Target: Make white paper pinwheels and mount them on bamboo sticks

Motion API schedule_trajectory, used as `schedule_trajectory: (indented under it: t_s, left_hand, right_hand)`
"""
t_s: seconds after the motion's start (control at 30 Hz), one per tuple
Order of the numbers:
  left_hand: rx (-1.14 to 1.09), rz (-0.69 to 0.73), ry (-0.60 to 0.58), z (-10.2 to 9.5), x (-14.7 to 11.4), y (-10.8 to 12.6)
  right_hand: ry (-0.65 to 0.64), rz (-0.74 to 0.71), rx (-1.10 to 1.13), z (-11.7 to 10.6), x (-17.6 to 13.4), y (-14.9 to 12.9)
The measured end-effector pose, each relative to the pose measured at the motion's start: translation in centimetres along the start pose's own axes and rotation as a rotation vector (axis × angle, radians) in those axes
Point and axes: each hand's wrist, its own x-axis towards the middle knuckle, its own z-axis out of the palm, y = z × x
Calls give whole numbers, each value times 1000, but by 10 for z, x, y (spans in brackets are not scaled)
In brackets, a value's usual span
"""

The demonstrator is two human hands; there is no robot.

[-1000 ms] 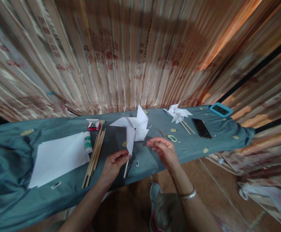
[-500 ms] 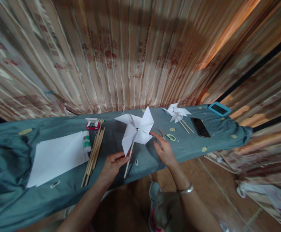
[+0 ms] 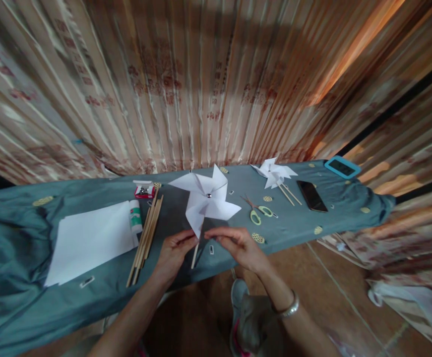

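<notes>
A white paper pinwheel (image 3: pixel 209 195) with a silver pin at its centre stands on a thin wooden stick in front of me. My left hand (image 3: pixel 175 250) pinches that stick just under the paper blades. Close to the stick's right side is my right hand (image 3: pixel 240 244), its fingers stretched out and slightly bent, thumb apart from them, holding nothing. To the right of the pinwheel, scissors (image 3: pixel 256 213) with yellow-green handles lie on the cloth. More finished paper pinwheels (image 3: pixel 274 173) on sticks rest farther back.
On the green cloth (image 3: pixel 100 307) to the left lie white paper sheets (image 3: pixel 89 238), a glue stick (image 3: pixel 135 216), several wooden sticks (image 3: pixel 147 238) and a red box of pins (image 3: pixel 144 190). A phone (image 3: pixel 312 196) and a blue-framed device (image 3: pixel 342 167) lie at the right. A curtain hangs behind.
My right hand has moved left and down from the blade's edge to beside the stick. The pinwheel's blades have turned, and the scissors now show fully. My left hand keeps its hold.
</notes>
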Motion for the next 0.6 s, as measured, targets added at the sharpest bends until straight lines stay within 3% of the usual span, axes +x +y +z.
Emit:
schedule_trajectory:
  t_s: [0.13,0.23,0.33,0.4,0.47,0.6]
  left_hand:
    - [-6,-11,4,-1,1,-2]
    - [-3,-18,26,-2,2,-4]
    - [2,-22,33,-1,3,-5]
    - [0,-29,34,0,3,-5]
    - [-1,-32,44,0,2,-5]
    - [1,-38,96,-1,3,-4]
  right_hand:
    - [84,21,151,-16,-4,-5]
    - [363,-5,140,-33,-3,2]
    - [617,-25,-91,-43,-1,14]
    - [616,-16,-246,-43,-1,21]
    - [537,-4,-323,-39,-1,26]
    - [422,10,-320,-28,-2,25]
